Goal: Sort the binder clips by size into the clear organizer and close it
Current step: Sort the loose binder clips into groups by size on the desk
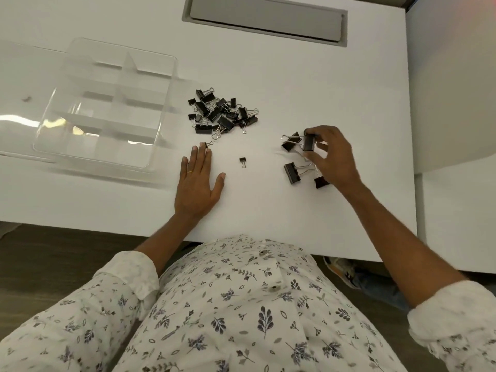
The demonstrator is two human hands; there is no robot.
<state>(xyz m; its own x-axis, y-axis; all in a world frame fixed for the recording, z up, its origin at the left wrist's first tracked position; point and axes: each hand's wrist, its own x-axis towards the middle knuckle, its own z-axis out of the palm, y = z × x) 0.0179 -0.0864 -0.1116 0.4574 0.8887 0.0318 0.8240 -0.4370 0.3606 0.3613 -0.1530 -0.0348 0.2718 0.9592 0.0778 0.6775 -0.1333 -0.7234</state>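
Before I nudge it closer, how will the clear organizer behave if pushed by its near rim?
The clear organizer looks empty and thin-walled, so probably light; it should slide readily on the smooth white table. Low and wide, it seems unlikely to tip. The thin plastic may flex slightly under a push.

White tabletop point(268, 210): clear plastic compartment organizer point(107, 122) by left edge; heap of black metal binder clips point(220, 114) mid-table; small black clip point(243, 161) nearer front edge; large black clips point(292, 173) toward right edge; grey recessed hatch point(265, 20) at far edge.
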